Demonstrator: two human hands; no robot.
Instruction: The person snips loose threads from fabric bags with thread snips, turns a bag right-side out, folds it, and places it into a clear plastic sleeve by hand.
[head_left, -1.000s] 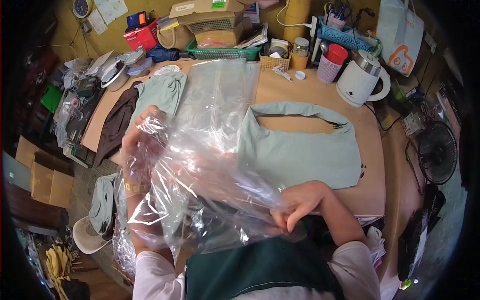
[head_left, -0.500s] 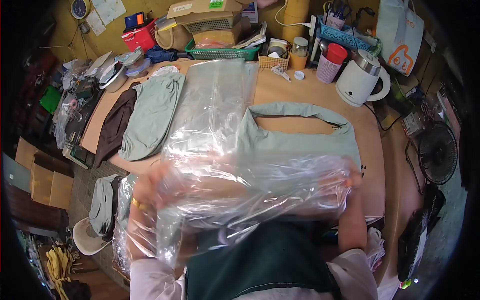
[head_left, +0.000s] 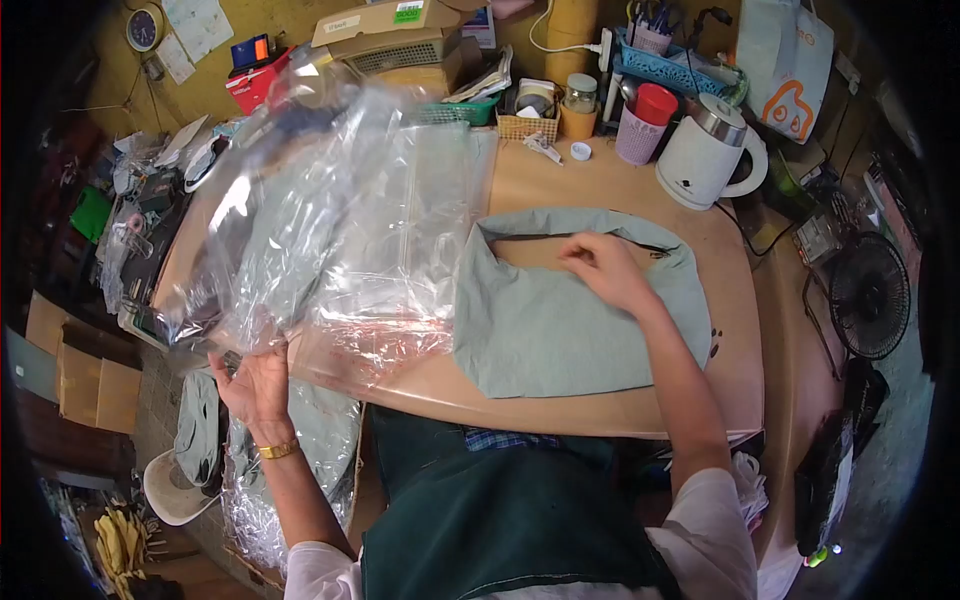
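Note:
My left hand (head_left: 255,385) is palm up with thumb and fingers apart, at the near end of a loose clear plastic bag (head_left: 300,170). The bag is spread in the air over the left of the table, blurred at its far end, and touches the fingers. My right hand (head_left: 605,268) has its fingers drawn together over the opening of a grey-green cloth bag (head_left: 570,335), with nothing visible between them. The cloth bag lies flat, its dark zip showing along the opening. Clear plastic bags (head_left: 400,250) lie flat to its left.
A white kettle (head_left: 705,160), a pink cup holder (head_left: 640,135) and a small basket (head_left: 528,125) stand along the back. A black fan (head_left: 870,300) is at the right. Plastic-wrapped cloth (head_left: 320,440) is below the table's left edge.
The loose plastic bag has moved from in front of me up and to the left. My right hand has left it and moved forward over the cloth bag's opening.

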